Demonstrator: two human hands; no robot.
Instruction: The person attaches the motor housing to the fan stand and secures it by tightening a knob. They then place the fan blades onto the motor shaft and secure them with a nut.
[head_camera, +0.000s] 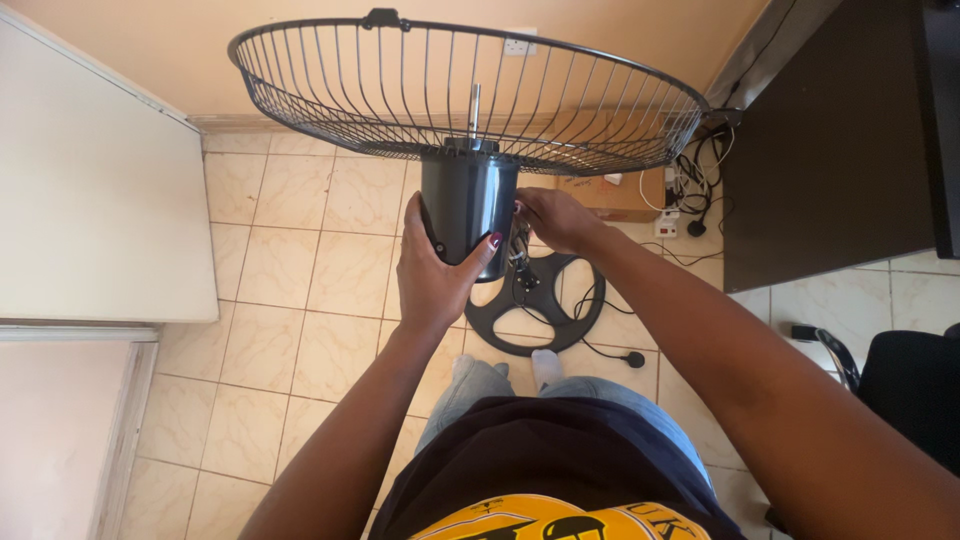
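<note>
Item: fan motor housing (468, 212), a dark glossy cylinder, was held upright in mid-air above the tiled floor (300, 260), in front of the person's body. Left hand (432, 270) was wrapped around the housing's lower left side, its fingers (478, 252) closed in a grip on the cylinder, one painted nail showing at the front. Right hand (556, 218) was at the housing's right side, fingers curled against the wiring (520, 250) hanging there; whether they pinched anything could not be told. Attached: rear wire guard (468, 95), a round dark grille, sat on top of the housing, opening upward and tilted slightly, with the bare metal shaft (474, 105) rising through its centre. Below: a round dark fan base (545, 305) with spoke-like cut-outs lay flat on the floor just beyond the person's socked feet (546, 366), and a black cord ran from it to a plug (634, 359) lying on the tiles to its right. Surroundings: a cardboard box (620, 195) against the wall behind the right hand, a tangle of cables (690, 175) beside it, a dark cabinet (830, 140) at right, a pale panel (100, 180) at left, and a black chair (915, 390) at the lower right edge.
</note>
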